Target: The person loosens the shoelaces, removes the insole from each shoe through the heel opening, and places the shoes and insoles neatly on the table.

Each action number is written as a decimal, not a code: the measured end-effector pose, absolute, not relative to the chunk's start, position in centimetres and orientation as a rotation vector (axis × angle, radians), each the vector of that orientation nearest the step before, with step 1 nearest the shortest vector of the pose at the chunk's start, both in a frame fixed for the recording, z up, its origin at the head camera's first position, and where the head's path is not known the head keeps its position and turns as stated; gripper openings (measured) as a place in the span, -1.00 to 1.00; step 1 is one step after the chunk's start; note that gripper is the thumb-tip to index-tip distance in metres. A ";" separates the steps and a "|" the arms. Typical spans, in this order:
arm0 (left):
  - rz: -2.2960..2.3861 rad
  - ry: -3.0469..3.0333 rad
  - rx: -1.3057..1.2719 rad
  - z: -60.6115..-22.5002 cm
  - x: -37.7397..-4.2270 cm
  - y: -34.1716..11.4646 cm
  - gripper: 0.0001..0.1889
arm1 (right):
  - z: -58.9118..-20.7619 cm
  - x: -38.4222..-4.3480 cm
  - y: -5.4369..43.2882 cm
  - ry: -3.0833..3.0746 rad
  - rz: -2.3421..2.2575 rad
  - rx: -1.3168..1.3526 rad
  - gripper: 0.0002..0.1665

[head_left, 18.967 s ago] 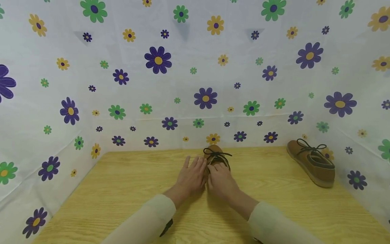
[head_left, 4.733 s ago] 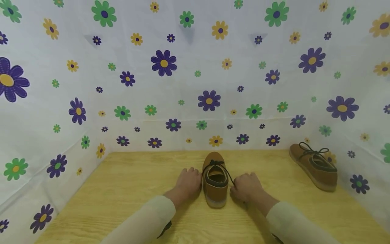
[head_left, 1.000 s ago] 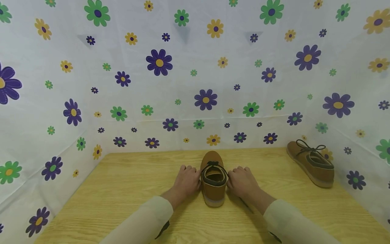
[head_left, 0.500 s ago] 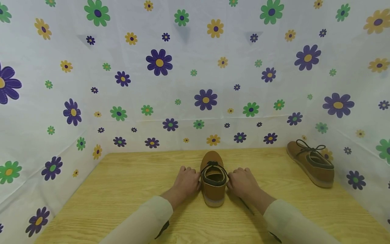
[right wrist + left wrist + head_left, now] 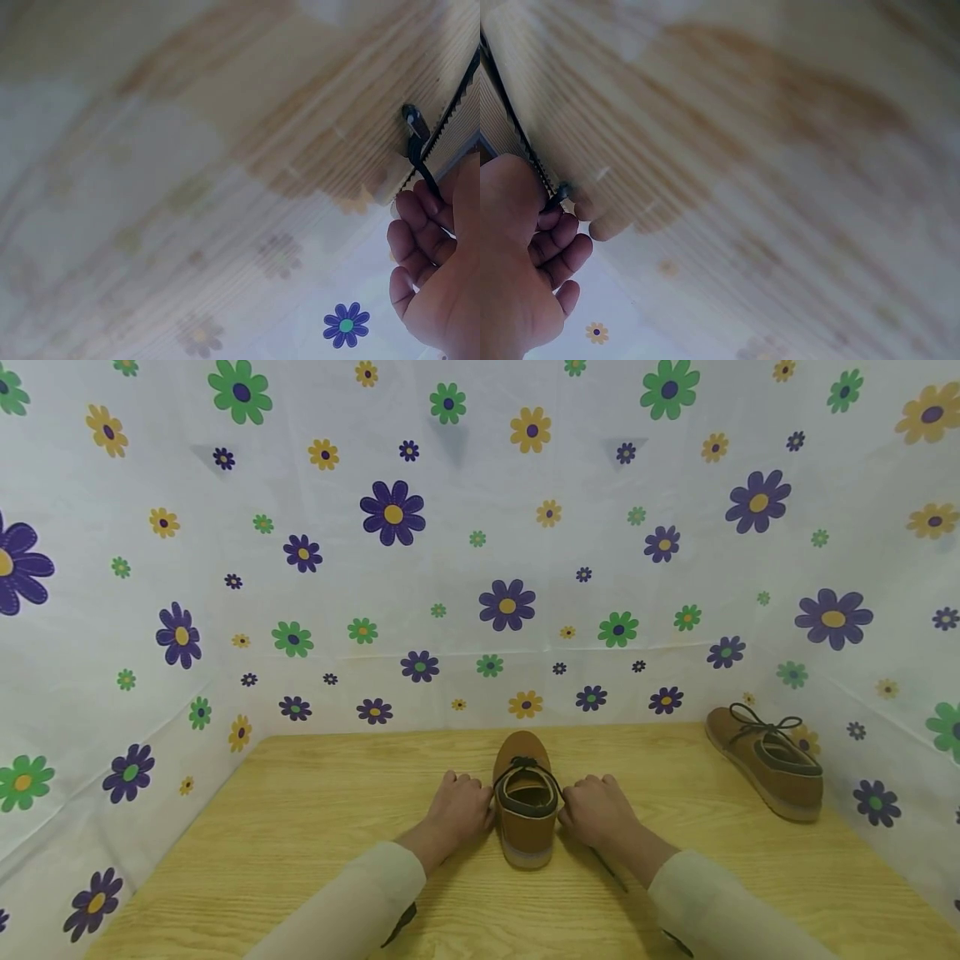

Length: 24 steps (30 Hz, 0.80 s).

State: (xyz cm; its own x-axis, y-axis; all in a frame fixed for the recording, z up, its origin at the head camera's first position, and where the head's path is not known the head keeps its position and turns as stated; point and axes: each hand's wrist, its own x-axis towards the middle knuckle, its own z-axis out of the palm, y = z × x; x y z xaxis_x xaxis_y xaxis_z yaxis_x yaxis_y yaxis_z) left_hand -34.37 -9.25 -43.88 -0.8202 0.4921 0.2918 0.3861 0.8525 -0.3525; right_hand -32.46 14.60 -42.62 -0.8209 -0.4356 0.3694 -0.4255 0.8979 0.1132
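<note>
A brown shoe stands on the wooden table, toe away from me, heel toward me. Its dark lace is crossed in a small knot over the tongue, one strand running down each side. My left hand, beside the shoe's left side, pinches one lace end; a dark bit of lace shows at its fingertips in the left wrist view. On the other side my right hand grips the other strand with curled fingers. That lace's tipped end sticks out past the fingers in the right wrist view.
A matching brown shoe, its lace tied in a bow, stands at the right near the side wall. White flower-printed cloth encloses the wood-grain table at the back and sides.
Earlier both hands were together at the shoe, farther back; then the right hand stood farther out, holding a lace. Now the hands flank the shoe, nearly still over the last second.
</note>
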 end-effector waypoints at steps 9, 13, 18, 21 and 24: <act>0.398 -2.695 -0.661 -43.9 -34.4 -9.2 -0.72 | -42.6 -32.3 14.6 -2.703 -0.039 0.639 -0.63; 0.401 -2.688 -0.669 -43.8 -34.3 -9.2 -0.73 | -42.7 -32.4 14.6 -2.725 -0.045 0.635 -0.61; 0.449 -2.714 -0.671 -43.7 -34.2 -9.0 -0.73 | -42.4 -32.3 14.5 -2.755 -0.059 0.637 -0.60; 0.468 -2.738 -0.665 -43.6 -34.2 -9.0 -0.73 | -42.4 -32.2 14.4 -2.763 -0.065 0.644 -0.60; 0.463 -2.756 -0.661 -43.6 -34.1 -9.0 -0.73 | -42.5 -32.1 14.4 -2.786 -0.055 0.645 -0.61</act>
State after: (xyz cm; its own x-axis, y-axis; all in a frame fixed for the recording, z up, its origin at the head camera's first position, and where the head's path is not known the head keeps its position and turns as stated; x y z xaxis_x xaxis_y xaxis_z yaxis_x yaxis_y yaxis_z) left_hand -34.15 -8.96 -43.61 -0.8599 0.4766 0.1831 0.3905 0.8450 -0.3653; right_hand -32.07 14.39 -42.48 -0.8609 -0.4359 0.2622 -0.4251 0.8996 0.0997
